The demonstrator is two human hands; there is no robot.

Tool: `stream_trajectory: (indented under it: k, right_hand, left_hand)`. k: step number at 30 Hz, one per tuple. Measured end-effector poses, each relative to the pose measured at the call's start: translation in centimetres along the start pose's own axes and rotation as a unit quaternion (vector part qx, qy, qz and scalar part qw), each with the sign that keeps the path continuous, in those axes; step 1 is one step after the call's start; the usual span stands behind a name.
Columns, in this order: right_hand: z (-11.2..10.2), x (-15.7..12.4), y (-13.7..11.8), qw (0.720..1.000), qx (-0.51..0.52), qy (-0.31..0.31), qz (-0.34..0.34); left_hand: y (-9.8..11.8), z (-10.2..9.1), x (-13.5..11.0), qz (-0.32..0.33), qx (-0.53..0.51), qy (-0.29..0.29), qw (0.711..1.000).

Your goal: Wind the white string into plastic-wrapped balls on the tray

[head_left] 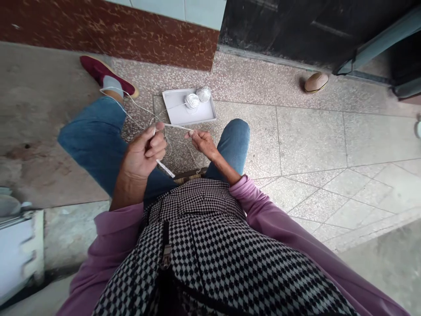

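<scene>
My left hand [144, 149], fingers curled, grips a white cord [177, 127]. A flat white end [165, 168], which looks braided, hangs below that hand over my lap. My right hand [204, 142] pinches the cord to the right, and the length between both hands is taut. Thin white yarn [134, 103] runs from my left hand out to my left ankle and seems to loop round it. More loose strands dangle beneath the hands. Beyond them, two balls of white yarn [192, 102] lie in a shallow white box [190, 118], one strand leading toward my hands.
My left foot wears a dark red shoe [95, 72] near the wall base [131, 39]. A rounded tan object [316, 82] with a dark band sits on the tiled floor [312, 140] by a black door [279, 30]. White items [19, 245] stand at lower left.
</scene>
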State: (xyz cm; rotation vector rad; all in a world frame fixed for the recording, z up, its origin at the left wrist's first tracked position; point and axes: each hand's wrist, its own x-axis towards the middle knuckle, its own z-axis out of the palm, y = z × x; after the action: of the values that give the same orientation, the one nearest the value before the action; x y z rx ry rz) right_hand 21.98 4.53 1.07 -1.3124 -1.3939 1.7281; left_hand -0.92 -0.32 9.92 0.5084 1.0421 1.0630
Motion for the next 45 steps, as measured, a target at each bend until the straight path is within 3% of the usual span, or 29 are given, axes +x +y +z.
stream_trajectory:
  k: [3, 7, 9, 14, 19, 22, 27, 31, 35, 38, 41, 45]
  right_hand:
    - [1.4, -1.9, 1.2, 0.997, -0.055, -0.058, 0.004]
    - [2.9, -4.1, 1.3, 0.981, -0.124, -0.144, -0.025]
    - [3.2, -4.7, 1.0, 0.978, -0.138, -0.151, -0.032]
    - [3.1, -4.5, 0.3, 0.992, -0.045, -0.112, -0.032]
    - [2.8, -2.1, -0.5, 0.988, 0.107, -0.094, 0.05]
    - [2.1, -0.8, -1.5, 0.98, 0.179, -0.058, 0.058]
    - [-0.4, 1.1, -3.0, 0.96, 0.271, 0.055, 0.052]
    - [-0.8, 2.1, -2.4, 0.953, 0.285, 0.075, 0.069]
    - [1.4, 0.5, -0.8, 0.97, 0.196, 0.028, 0.142]
    - [3.3, -2.0, 0.1, 0.982, 0.061, -0.072, 0.166]
    - [4.4, -4.6, -0.1, 0.973, -0.079, -0.2, 0.086]
    - [4.4, -7.6, -2.3, 0.916, -0.287, -0.281, -0.016]
  left_hand:
    - [-0.2, -0.1, 0.5, 0.045, 0.014, 0.041, 0.998]
    - [-1.2, -1.0, 1.4, 0.09, 0.034, 0.039, 0.995]
    - [-1.6, -1.5, 1.7, 0.099, 0.022, 0.038, 0.994]
    - [-1.7, -2.3, 1.6, 0.102, -0.04, 0.04, 0.993]
    - [-2.7, -1.7, 0.9, 0.049, -0.042, -0.044, 0.997]
    - [-3.8, -1.3, 0.3, 0.031, -0.014, -0.072, 0.997]
    - [-5.3, -1.6, -0.9, 0.026, -0.004, -0.044, 0.999]
    - [-5.9, -1.8, -1.5, 0.033, -0.034, -0.005, 0.999]
    - [-5.2, -1.6, -1.1, 0.096, -0.087, 0.011, 0.991]
    - [-4.3, -1.8, -0.2, 0.135, -0.1, 0.052, 0.984]
    - [-4.3, -2.2, 0.6, 0.16, -0.087, 0.096, 0.979]
    - [-5.6, -3.2, 1.2, 0.149, -0.026, 0.09, 0.984]
